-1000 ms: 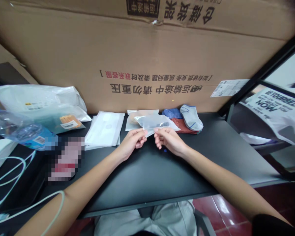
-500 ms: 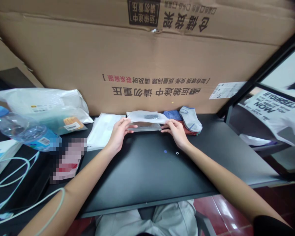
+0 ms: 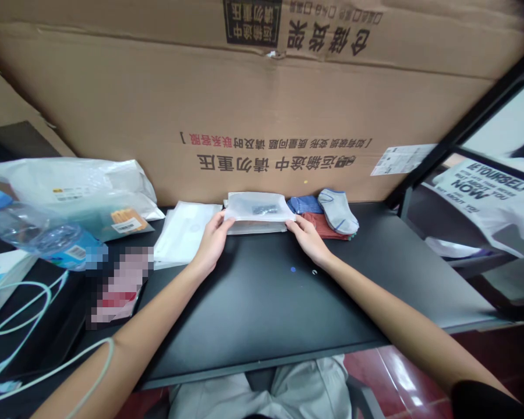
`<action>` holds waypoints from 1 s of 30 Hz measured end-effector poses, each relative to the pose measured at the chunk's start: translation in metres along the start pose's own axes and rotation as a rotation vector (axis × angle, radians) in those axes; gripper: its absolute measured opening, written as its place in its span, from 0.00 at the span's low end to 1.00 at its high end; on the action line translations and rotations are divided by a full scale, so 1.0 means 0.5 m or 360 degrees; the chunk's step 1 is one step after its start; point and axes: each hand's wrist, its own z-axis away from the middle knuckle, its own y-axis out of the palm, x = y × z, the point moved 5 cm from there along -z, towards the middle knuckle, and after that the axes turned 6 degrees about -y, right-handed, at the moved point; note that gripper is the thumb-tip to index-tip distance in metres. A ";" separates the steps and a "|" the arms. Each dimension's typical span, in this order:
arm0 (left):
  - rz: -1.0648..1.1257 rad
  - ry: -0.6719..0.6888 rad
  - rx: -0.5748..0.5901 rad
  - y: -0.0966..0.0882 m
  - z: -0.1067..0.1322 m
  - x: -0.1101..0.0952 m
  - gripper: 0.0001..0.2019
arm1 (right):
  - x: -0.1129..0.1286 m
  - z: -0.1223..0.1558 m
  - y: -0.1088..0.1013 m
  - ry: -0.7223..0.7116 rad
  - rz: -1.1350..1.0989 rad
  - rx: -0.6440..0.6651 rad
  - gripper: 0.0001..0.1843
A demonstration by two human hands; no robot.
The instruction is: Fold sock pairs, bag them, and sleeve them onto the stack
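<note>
A frosted plastic bag (image 3: 257, 208) with a small dark item (image 3: 264, 209) inside lies flat on the black table, on top of a second translucent packet (image 3: 255, 228). My left hand (image 3: 213, 241) holds the bag's left edge, and my right hand (image 3: 307, 238) holds its lower right corner. The bag's folded contents show only dimly through the film. Close to my right hand lie a blue sock (image 3: 303, 205), a grey sock (image 3: 337, 210) and a red sock (image 3: 321, 226).
A stack of white flat bags (image 3: 183, 233) lies left of my left hand. Further left are a white plastic mailer (image 3: 70, 186), a water bottle (image 3: 39, 233), a pixelated object (image 3: 117, 285) and white cables (image 3: 20, 314). A large cardboard sheet (image 3: 262, 110) stands behind the table.
My hands have moved apart from pinching the bag in the air. The bag now lies flat and squared on the packet, with a hand at each side.
</note>
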 end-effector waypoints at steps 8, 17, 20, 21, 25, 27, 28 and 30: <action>-0.0071 -0.0032 0.0050 0.005 0.002 0.013 0.12 | -0.022 0.001 0.005 0.0021 -0.0116 -0.0078 0.18; -0.0012 -0.0135 -0.0018 0.003 0.002 0.021 0.18 | -0.015 0.007 0.007 -0.0060 0.0060 -0.0067 0.25; -0.0036 -0.0035 -0.0203 -0.015 -0.005 0.011 0.23 | -0.017 0.012 0.005 -0.0060 0.0097 -0.0151 0.33; -0.0117 0.0063 -0.0256 -0.022 -0.007 0.001 0.24 | -0.015 0.014 0.005 -0.0094 0.0133 -0.0167 0.35; -0.0957 0.0573 -0.0289 -0.042 -0.008 -0.049 0.18 | 0.013 0.022 0.006 -0.0375 0.0468 -0.0161 0.35; -0.1482 0.0620 -0.0297 -0.051 -0.010 -0.055 0.16 | 0.034 0.028 0.007 -0.0538 0.0670 -0.0165 0.33; -0.1709 0.0570 -0.0289 -0.056 -0.012 -0.052 0.17 | 0.044 0.031 0.009 -0.0605 0.0749 -0.0166 0.31; -0.2060 0.0389 -0.0245 -0.067 -0.017 -0.041 0.20 | 0.059 0.036 0.012 -0.0694 0.0839 -0.0164 0.29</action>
